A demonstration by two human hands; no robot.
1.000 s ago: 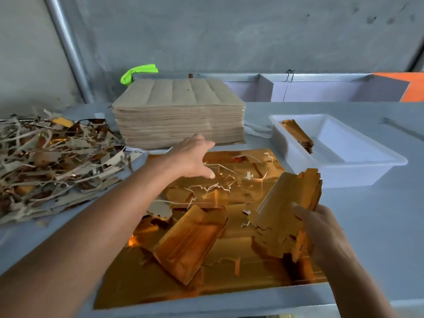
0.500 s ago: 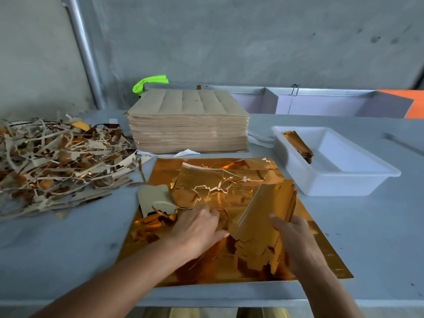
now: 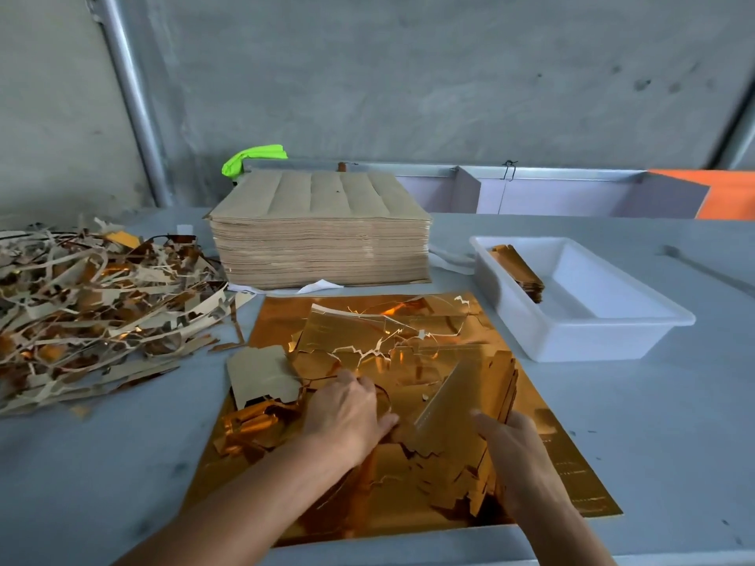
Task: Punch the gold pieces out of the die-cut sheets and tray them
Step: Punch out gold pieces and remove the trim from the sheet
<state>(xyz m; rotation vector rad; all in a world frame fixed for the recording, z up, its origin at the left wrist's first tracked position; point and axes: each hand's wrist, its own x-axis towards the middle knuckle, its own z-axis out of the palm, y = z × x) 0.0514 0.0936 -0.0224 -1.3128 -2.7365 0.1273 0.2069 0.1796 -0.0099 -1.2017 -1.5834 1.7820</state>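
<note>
A gold die-cut sheet (image 3: 572, 475) lies on the grey table in front of me, partly torn, with loose gold pieces (image 3: 367, 337) on it. My right hand (image 3: 514, 451) grips a stack of punched gold pieces (image 3: 465, 398), held tilted above the sheet. My left hand (image 3: 347, 410) rests palm down on the sheet next to that stack, its fingertips hidden among the gold pieces. A white tray (image 3: 604, 337) stands at the right with a small stack of gold pieces (image 3: 519, 271) in its far left corner.
A tall stack of brown-backed sheets (image 3: 322, 226) stands behind the gold sheet. A heap of scrap strips (image 3: 90, 312) covers the table's left side. A brown-backed offcut (image 3: 261, 373) lies at the sheet's left edge. Grey partitions (image 3: 551, 194) line the back.
My left hand drew back from near the sheet stack and came down onto the gold sheet beside the held stack. My right hand kept its grip on the stack throughout.
</note>
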